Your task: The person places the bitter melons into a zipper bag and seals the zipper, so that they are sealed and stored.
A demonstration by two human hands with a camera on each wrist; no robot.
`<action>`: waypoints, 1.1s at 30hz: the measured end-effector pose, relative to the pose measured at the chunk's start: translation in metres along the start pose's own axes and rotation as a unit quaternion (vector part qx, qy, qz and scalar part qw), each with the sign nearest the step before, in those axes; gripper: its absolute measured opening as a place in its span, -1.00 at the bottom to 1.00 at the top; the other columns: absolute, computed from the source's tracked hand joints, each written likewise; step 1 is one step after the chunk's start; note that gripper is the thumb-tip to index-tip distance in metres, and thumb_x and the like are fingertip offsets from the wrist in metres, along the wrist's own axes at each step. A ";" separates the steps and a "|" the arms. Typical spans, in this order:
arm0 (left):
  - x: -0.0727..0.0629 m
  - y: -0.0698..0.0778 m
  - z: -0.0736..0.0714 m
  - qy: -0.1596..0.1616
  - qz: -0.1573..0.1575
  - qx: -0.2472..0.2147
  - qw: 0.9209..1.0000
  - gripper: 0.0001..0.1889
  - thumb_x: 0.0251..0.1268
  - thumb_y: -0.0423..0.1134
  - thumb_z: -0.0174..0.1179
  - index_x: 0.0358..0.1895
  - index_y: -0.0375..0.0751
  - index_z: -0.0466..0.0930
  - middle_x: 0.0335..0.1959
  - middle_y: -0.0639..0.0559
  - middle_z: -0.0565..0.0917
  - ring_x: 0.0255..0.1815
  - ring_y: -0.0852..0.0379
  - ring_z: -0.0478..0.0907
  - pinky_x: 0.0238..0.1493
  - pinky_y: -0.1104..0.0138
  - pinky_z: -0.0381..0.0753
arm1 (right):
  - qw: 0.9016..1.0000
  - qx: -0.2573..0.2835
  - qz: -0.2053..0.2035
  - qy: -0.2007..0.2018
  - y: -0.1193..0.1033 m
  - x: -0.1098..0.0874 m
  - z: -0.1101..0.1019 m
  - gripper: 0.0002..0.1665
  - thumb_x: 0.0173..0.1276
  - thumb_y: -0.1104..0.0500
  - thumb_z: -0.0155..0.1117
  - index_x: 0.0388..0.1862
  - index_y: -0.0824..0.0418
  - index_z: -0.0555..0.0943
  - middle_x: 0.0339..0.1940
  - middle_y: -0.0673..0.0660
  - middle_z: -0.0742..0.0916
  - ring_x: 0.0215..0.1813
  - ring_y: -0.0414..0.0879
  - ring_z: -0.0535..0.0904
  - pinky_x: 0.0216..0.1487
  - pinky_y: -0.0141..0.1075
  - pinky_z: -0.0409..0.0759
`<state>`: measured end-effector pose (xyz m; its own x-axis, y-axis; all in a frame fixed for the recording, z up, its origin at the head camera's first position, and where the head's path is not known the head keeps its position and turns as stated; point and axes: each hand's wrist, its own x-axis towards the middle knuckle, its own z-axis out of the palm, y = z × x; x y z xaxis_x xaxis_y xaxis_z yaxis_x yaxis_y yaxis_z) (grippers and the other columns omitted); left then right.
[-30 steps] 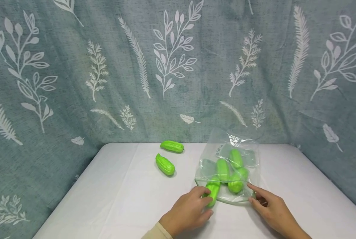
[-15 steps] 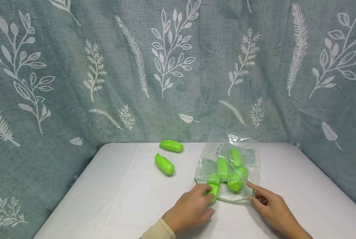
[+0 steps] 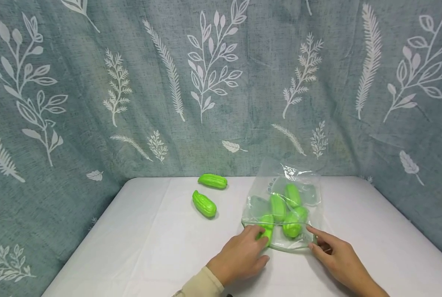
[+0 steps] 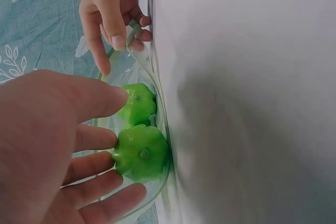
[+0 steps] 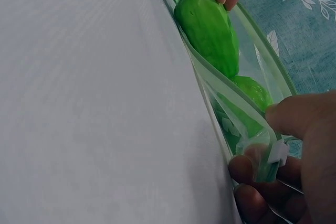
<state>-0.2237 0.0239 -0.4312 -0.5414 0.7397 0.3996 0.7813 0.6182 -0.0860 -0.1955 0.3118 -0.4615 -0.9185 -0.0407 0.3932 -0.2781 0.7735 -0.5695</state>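
Observation:
A clear zip bag (image 3: 257,208) lies on the table with its mouth toward me. Inside it are several bright green ribbed toy vegetables, shaped like short cucumbers. One green vegetable (image 3: 267,220) lies at the left of the mouth, mostly within the bag. My left hand (image 3: 240,258) touches it with extended fingertips, thumb held apart; in the left wrist view its lobed end (image 4: 143,153) shows beside those fingers. At the mouth's right corner, my right hand (image 3: 337,258) pinches the bag's edge between thumb and fingers, near a white slider (image 5: 278,152).
Two more green vegetables lie left of the bag, one (image 3: 204,204) slanted and one (image 3: 212,181) near the back edge. The table has a white cloth (image 3: 150,247). Behind it hangs a blue-green curtain (image 3: 258,82) with white leaf prints.
My left hand has moved forward and slightly right, sliding the vegetable deeper into the bag. The vegetable beyond it has shifted a little. My right hand keeps its place at the bag's corner.

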 end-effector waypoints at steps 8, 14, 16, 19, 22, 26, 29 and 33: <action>0.002 -0.001 0.001 -0.008 -0.008 -0.004 1.000 -0.67 0.30 0.00 0.30 0.01 -0.09 0.68 0.16 -0.04 0.52 0.18 0.11 0.49 -0.10 0.40 0.63 | 1.000 0.002 0.001 -0.001 0.001 -0.001 0.002 -0.44 0.35 0.11 0.41 0.32 0.14 0.59 -0.29 -0.03 0.72 -0.33 -0.30 0.63 -0.30 -0.34 0.64; -0.001 -0.002 -0.001 -0.009 -0.018 -0.011 1.000 -0.68 0.30 0.01 0.30 0.02 -0.05 0.70 0.19 -0.02 0.52 0.22 0.12 0.48 -0.13 0.39 0.63 | 1.000 -0.001 0.002 0.000 0.000 0.000 0.001 -0.45 0.35 0.11 0.42 0.32 0.13 0.59 -0.29 -0.03 0.73 -0.33 -0.30 0.64 -0.30 -0.34 0.64; -0.002 -0.002 -0.002 -0.009 -0.017 -0.011 1.000 -0.67 0.29 0.01 0.31 0.03 -0.04 0.71 0.19 -0.01 0.53 0.22 0.12 0.49 -0.11 0.39 0.63 | 1.000 -0.003 0.003 -0.001 0.000 0.000 0.001 -0.44 0.35 0.10 0.42 0.32 0.13 0.59 -0.28 -0.02 0.73 -0.33 -0.30 0.64 -0.30 -0.34 0.64; -0.005 0.000 -0.005 -0.005 -0.007 -0.007 1.000 -0.65 0.29 0.02 0.31 0.05 -0.04 0.71 0.18 -0.01 0.56 0.21 0.13 0.51 -0.08 0.39 0.63 | 1.000 -0.004 0.003 0.000 0.000 0.000 0.001 -0.44 0.35 0.10 0.42 0.32 0.14 0.60 -0.29 -0.02 0.73 -0.33 -0.30 0.63 -0.30 -0.34 0.64; -0.008 0.002 -0.008 0.002 0.010 -0.001 1.000 -0.64 0.28 0.03 0.32 0.06 -0.02 0.72 0.15 0.01 0.58 0.18 0.14 0.53 -0.10 0.39 0.63 | 1.000 -0.005 -0.001 0.003 0.000 0.000 0.001 -0.45 0.34 0.12 0.42 0.31 0.14 0.60 -0.29 -0.02 0.72 -0.33 -0.31 0.63 -0.30 -0.34 0.64; -0.012 0.006 -0.010 0.011 0.026 0.008 1.000 -0.65 0.25 0.04 0.33 0.03 0.00 0.73 0.12 0.03 0.59 0.14 0.15 0.54 -0.11 0.40 0.62 | 1.000 -0.004 -0.005 0.007 0.000 0.000 0.001 -0.45 0.34 0.14 0.42 0.31 0.14 0.60 -0.29 -0.02 0.72 -0.33 -0.31 0.63 -0.30 -0.34 0.64; -0.015 0.008 -0.010 0.010 0.032 0.019 0.999 -0.66 0.24 0.06 0.33 0.02 0.03 0.73 0.13 0.04 0.58 0.14 0.15 0.53 -0.13 0.40 0.60 | 1.000 -0.003 -0.005 0.006 0.000 0.000 0.001 -0.44 0.34 0.13 0.42 0.32 0.14 0.60 -0.29 -0.02 0.72 -0.33 -0.31 0.63 -0.30 -0.34 0.64; -0.016 0.011 -0.008 0.006 0.036 0.034 0.999 -0.67 0.25 0.08 0.32 0.02 0.07 0.72 0.17 0.04 0.56 0.18 0.15 0.50 -0.16 0.39 0.59 | 1.000 -0.001 -0.006 0.002 0.001 0.000 0.001 -0.44 0.35 0.12 0.42 0.32 0.15 0.59 -0.28 -0.01 0.73 -0.33 -0.30 0.63 -0.30 -0.34 0.64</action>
<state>-0.2042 0.0167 -0.4309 -0.4813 0.7796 0.4007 0.7946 0.5810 -0.1760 -0.1961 0.3117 -0.4629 -0.9142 -0.0467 0.4026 -0.2880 0.7738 -0.5641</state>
